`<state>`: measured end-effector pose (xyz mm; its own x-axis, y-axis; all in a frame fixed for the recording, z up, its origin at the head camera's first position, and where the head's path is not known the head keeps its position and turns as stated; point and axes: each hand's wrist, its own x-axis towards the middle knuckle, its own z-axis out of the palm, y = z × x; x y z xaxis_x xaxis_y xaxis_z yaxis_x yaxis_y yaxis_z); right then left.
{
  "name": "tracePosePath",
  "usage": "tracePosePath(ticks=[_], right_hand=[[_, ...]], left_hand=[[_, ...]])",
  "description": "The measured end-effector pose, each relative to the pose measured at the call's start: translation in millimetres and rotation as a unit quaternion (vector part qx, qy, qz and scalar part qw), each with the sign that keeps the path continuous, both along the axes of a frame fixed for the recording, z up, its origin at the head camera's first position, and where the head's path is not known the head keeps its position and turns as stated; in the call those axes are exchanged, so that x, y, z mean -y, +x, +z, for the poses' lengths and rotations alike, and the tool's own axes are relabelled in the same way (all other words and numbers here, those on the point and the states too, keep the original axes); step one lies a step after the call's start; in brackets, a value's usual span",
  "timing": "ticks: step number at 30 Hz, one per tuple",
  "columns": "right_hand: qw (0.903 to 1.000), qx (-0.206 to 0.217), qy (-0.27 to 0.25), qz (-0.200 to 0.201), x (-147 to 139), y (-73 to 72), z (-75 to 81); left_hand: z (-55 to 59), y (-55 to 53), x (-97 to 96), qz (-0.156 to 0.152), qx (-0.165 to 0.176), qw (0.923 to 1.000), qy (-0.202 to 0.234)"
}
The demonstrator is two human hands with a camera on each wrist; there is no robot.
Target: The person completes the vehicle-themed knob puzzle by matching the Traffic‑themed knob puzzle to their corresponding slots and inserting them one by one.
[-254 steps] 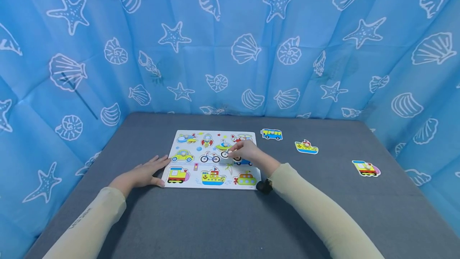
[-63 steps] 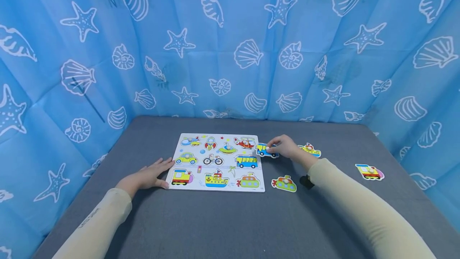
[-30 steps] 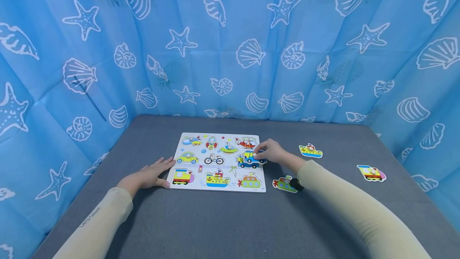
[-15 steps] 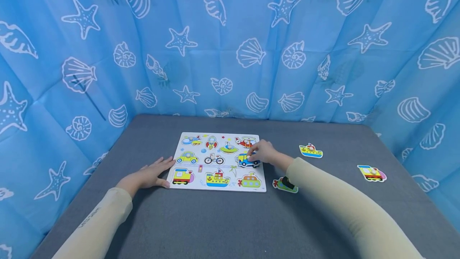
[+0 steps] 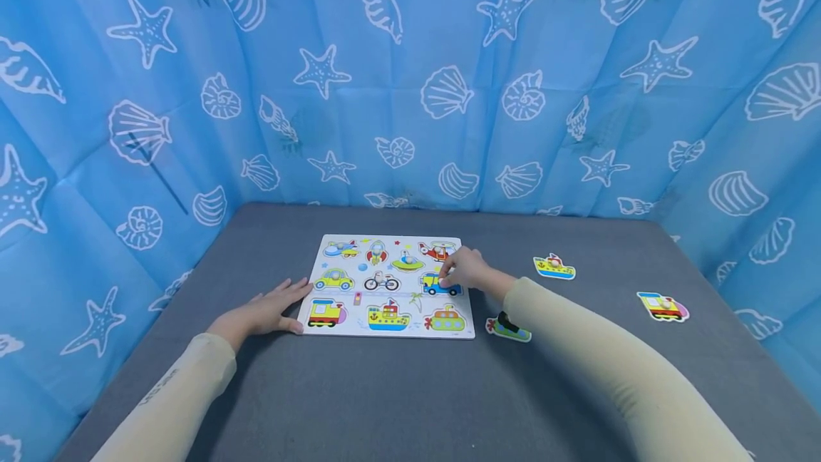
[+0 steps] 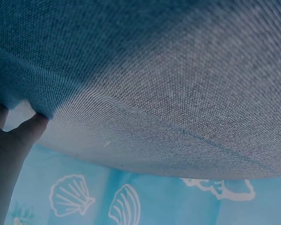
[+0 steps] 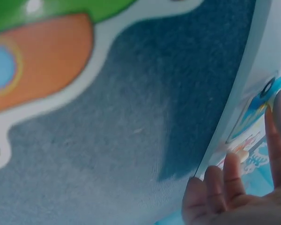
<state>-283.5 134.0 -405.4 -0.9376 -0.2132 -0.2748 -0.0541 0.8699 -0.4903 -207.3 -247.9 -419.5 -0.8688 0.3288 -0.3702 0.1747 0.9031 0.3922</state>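
We see the left hand [image 5: 264,311], its fingers apart, touching the board [image 5: 353,331] at its left edge. On the board's right part is the bus [image 5: 430,287], pinched by fingers of the right hand [image 5: 470,269]; further right, submarine [image 5: 503,331], ship [image 5: 554,269] and train [image 5: 661,308] lie on the desk [image 5: 385,405].

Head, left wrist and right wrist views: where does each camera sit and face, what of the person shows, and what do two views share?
Head: worn on the head, facing forward and down at the puzzle board; left hand, right hand and sleeves show.
Left wrist: on that wrist, facing across the table to the curtain; left fingers show.
Right wrist: on that wrist, facing the submarine piece and board's edge; right fingers show.
Head and right wrist share the submarine piece.
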Motion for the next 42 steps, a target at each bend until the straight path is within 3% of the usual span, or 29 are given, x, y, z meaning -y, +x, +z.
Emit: tracePosePath(ticks=[7, 12, 19, 31, 42], right_hand=[[0.9983, 0.021, -0.054, 0.010, -17.1, 2.7, 9.8], [0.9929, 0.023, -0.116, 0.011, -45.9, 7.9, 21.7], [0.9880, 0.016, -0.153, 0.010, -86.6, 17.8, 30.5], [0.9824, -0.016, -0.185, 0.023, -147.5, 56.0, 33.1], [0.9873, -0.033, -0.155, 0.001, -195.0, 88.4, 44.3]], left_hand=[[-4.6, -2.5, 0.5, -0.004, 0.000, 1.0000, 0.008], [-5.8, -2.4, 2.7, -0.007, 0.000, 1.0000, 0.003], [-3.0, 0.6, 2.6, -0.007, -0.008, 0.9999, -0.001], [-1.4, 3.2, 2.0, -0.012, -0.013, 0.9998, 0.001], [-1.3, 2.4, 1.7, -0.017, -0.012, 0.9998, 0.009]])
